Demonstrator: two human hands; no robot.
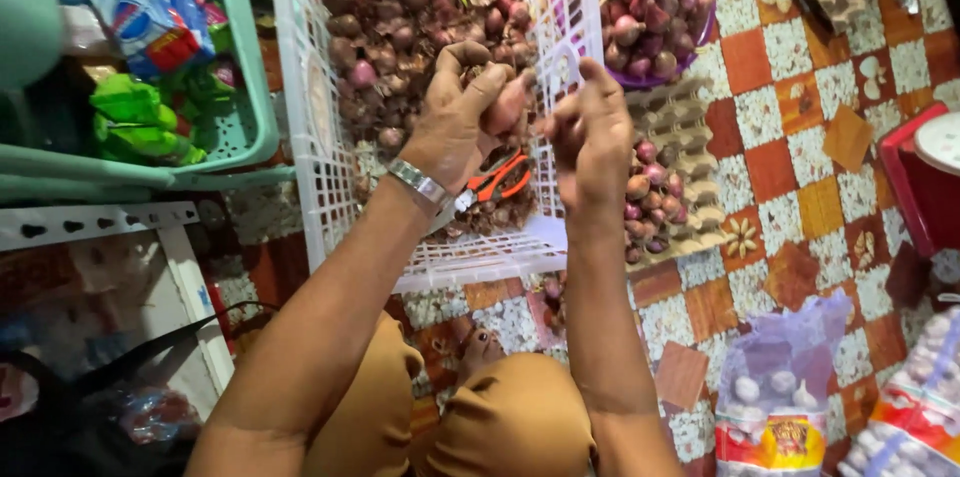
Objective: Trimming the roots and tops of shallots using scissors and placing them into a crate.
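A basket [300,137] of shallots [400,27] stands on the floor [790,167], scissors [497,180] lying inside it. To its right sit a bowl [700,37] and an egg tray [690,127]. Garlic bags [775,407] lie nearer, at right.

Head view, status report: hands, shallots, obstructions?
Left hand grips small purple-brown shallot. Right hand pinched beside it. White plastic lattice basket beneath; orange-handled scissors inside.

Small grocery shop, floor-level work spot. White plastic crate [310,137] of shallots at 12 o'clock, purple bowl [700,37] w/ more at 1, bagged garlic [775,402] at 5, green basket [245,87] w/ snack packets [140,22] at 10, patterned tile floor [790,167].
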